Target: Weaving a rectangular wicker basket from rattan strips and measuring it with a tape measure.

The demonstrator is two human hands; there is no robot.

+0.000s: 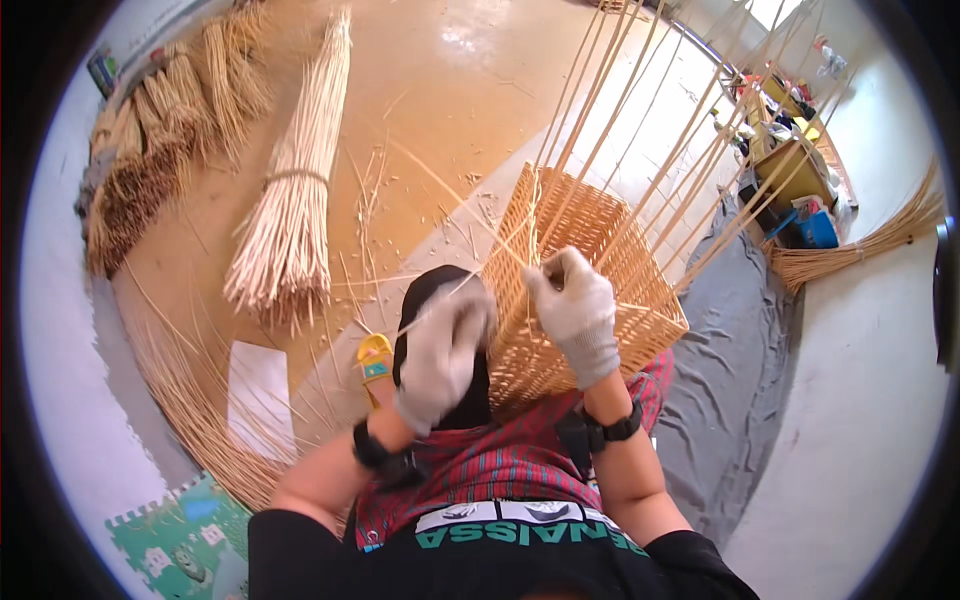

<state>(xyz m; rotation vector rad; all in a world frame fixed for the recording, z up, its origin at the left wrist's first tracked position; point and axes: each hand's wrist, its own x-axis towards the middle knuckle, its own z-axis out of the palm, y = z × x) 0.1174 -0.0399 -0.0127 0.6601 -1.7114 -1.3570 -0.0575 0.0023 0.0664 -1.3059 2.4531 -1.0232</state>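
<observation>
A half-woven tan wicker basket (600,225) rests tilted against my lap, with long uprights rising from its far and right sides. In a pale work glove, my right hand (577,312) is closed at the basket's near left edge, thumb and fingers pinched on a wicker strand (500,238) there. Left of the basket, my left hand (445,350), also gloved, is smeared by motion. Its fingers look curled, and a thin strand passes close by them; whether it grips that strand is unclear.
A tied bundle of wicker rods (290,200) lies on the floor ahead to the left. More bundles (180,110) lean along the left wall. Loose long rods (200,410) curve beside me. Grey cloth (730,380) and a blue container (818,228) are at the right.
</observation>
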